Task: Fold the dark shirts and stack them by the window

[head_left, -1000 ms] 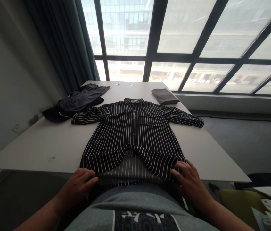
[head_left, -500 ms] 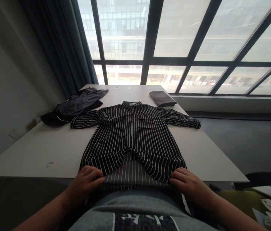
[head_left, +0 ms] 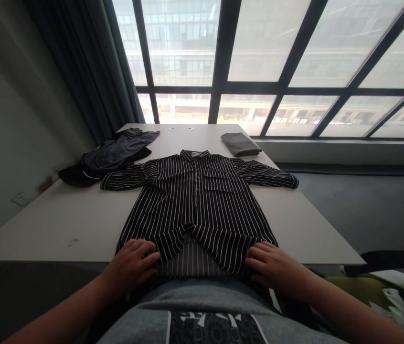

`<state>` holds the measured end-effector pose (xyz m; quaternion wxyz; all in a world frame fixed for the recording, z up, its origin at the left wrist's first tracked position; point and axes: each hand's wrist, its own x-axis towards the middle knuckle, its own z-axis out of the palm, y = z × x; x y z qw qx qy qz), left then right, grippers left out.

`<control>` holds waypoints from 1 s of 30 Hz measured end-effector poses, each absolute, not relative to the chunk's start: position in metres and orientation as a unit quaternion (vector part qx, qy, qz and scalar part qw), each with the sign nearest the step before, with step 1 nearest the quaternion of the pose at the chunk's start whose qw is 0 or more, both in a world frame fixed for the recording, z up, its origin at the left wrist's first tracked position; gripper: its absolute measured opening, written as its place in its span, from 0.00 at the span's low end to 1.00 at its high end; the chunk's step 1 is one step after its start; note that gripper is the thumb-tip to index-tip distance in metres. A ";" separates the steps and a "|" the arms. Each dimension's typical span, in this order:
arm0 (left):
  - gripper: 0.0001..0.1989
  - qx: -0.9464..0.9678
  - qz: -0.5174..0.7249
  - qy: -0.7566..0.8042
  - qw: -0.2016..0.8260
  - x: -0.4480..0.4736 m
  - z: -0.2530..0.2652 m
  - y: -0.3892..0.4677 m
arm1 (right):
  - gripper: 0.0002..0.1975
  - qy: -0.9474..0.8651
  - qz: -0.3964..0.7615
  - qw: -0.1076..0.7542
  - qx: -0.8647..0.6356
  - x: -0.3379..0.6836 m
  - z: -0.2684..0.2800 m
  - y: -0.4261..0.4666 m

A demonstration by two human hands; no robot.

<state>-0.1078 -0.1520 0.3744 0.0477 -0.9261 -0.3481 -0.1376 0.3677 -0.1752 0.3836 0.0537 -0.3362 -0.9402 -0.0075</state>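
Observation:
A black shirt with white stripes (head_left: 195, 205) lies spread front up on the table, collar away from me and sleeves out to both sides. Its hem reaches the near table edge, where the front parts in the middle and shows the inside of the back panel (head_left: 191, 258). My left hand (head_left: 132, 263) is closed on the left part of the hem, fingers on top and thumb toward the middle. On the right part of the hem, my right hand (head_left: 273, 265) grips the cloth in the same way. The fingertips are partly hidden by the fabric.
A heap of dark clothes (head_left: 116, 153) lies at the left edge of the white table (head_left: 313, 229), touching or close to the left sleeve. A folded grey cloth (head_left: 240, 144) rests at the back right. Beyond the table are large windows and a dark curtain (head_left: 90, 62).
Both hands have moved slightly inward and up over the hem, still on the cloth. The near hem is drawn a little closer together, and the view has shifted slightly.

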 end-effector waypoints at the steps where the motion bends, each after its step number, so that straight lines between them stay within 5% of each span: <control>1: 0.18 -0.924 -0.131 -0.357 0.046 -0.106 0.375 -0.152 | 0.10 -0.939 -0.014 0.053 -0.338 0.365 0.382 -0.174; 6: 0.12 -0.914 -0.125 -0.381 -0.064 -0.101 0.388 -0.153 | 0.04 -0.928 -0.011 0.061 -0.367 0.355 0.381 -0.171; 12: 0.12 -0.861 -0.158 -0.412 -0.252 -0.103 0.407 -0.147 | 0.11 -0.932 0.038 0.107 -0.345 0.335 0.394 -0.168; 16: 0.12 -0.842 -0.120 -0.419 -0.317 -0.102 0.416 -0.140 | 0.15 -0.923 0.078 0.062 -0.371 0.305 0.397 -0.158; 21: 0.09 -0.797 0.011 -0.395 -0.456 -0.122 0.430 -0.137 | 0.03 -0.907 0.152 0.023 -0.391 0.285 0.408 -0.147; 27: 0.14 -0.764 0.051 -0.417 -0.490 -0.131 0.442 -0.130 | 0.06 -0.888 0.348 0.038 -0.297 0.297 0.437 -0.138; 30: 0.14 -0.800 0.037 -0.426 -0.421 -0.115 0.443 -0.119 | 0.05 -0.881 0.409 0.005 -0.236 0.301 0.448 -0.133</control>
